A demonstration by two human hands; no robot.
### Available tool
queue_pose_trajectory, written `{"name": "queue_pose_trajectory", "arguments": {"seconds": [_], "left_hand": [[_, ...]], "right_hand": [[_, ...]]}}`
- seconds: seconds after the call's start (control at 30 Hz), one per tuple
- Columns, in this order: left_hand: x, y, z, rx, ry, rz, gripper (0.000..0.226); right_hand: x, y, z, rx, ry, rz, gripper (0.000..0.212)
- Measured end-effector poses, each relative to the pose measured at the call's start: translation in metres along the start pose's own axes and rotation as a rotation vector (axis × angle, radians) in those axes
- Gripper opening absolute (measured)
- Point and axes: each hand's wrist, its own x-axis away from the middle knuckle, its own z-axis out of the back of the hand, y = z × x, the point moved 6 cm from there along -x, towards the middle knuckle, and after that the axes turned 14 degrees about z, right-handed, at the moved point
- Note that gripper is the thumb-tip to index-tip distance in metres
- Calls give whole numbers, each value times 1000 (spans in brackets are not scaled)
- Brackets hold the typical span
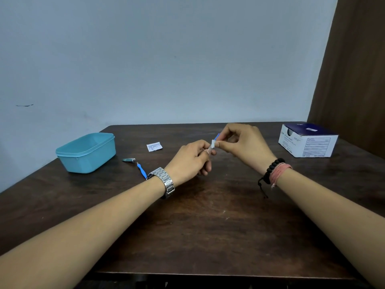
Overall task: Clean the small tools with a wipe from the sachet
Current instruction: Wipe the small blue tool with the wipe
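1. Above the middle of the tabletop (208, 226), the left hand (190, 160) and right hand (243, 143) meet, fingers curled in a pinch around a small white wipe (213, 144).
2. A blue-handled tool (218, 135) pokes out above the wipe; which hand holds the tool and which the wipe cannot be told.
3. The wipe is already out: the torn sachet (154, 146) lies flat farther back.
4. Judging by this, cleaning is under way on one tool.
5. A nail clipper (129, 159) and another blue tool (141, 169) lie just left of the left wrist, probably still to be wiped.
6. A blue tub (86, 152) and a box (308, 142) stand at the sides.
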Motion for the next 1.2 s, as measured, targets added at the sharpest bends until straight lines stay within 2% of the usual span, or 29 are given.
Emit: {"name": "queue_pose_trajectory", "arguments": {"seconds": [0.1, 0.23, 0.37, 0.5, 0.63, 0.67, 0.77, 0.9, 0.93, 1.03, 1.2], "left_hand": [[0, 1, 2, 8, 1, -11, 19], [1, 1, -1, -31, -10, -13, 17], [1, 2, 0, -51, -8, -23, 18], [2, 3, -1, -95, -4, -48, 18], [1, 3, 0, -105, 1, -60, 18], [1, 3, -1, -110, -1, -66, 18], [1, 3, -3, -144, -12, -78, 18], [0, 3, -1, -128, 2, -76, 18], [1, 3, 0, -130, 4, -79, 19], [1, 3, -3, -154, -6, -88, 17], [0, 3, -1, -135, 2, -96, 16]], "right_hand": [[-2, 7, 11, -23, 146, -54, 15], [1, 5, 4, -29, 17, -21, 16], [-2, 10, 16, -19, 170, -70, 17], [2, 4, 4, -14, 10, -27, 16], [-1, 8, 14, -49, 172, -91, 18], [-2, 8, 15, -54, 173, -94, 18], [1, 3, 6, -11, 18, -54, 14], [-2, 8, 16, -45, 156, -107, 17], [-2, 8, 17, -52, 155, -107, 17], [2, 5, 6, -15, 21, -66, 13], [-1, 11, 17, -21, 148, -100, 17]]}}
